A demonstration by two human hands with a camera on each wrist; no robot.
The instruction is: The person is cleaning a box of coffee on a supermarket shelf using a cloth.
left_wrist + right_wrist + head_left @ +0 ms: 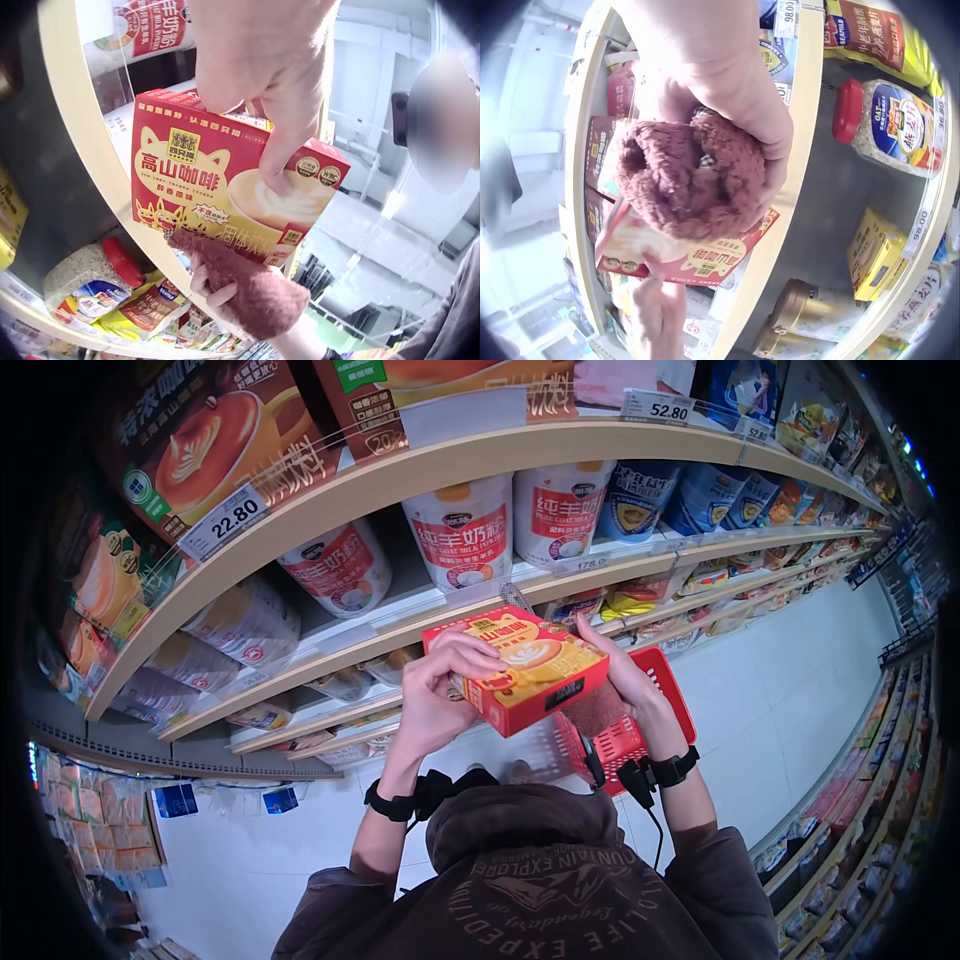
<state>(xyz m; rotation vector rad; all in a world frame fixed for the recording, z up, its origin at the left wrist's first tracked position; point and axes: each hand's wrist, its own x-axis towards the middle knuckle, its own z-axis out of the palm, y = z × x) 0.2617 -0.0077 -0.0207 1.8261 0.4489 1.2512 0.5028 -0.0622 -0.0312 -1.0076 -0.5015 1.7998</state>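
Note:
Tilted in front of the shelves is a red and yellow coffee box, held by my left hand. In the left wrist view that hand grips the box from above, thumb on its printed front. My right hand is at the box's other side. It holds a fluffy reddish-brown cloth, bunched up in the right wrist view. The cloth is at the lower edge of the box front, with the right fingers curled round it.
Curved shelves hold larger coffee boxes and white and red goat milk powder cans. Lower down are oat jars and bags. A red shopping basket is beneath the right forearm. More shelving lines the right side.

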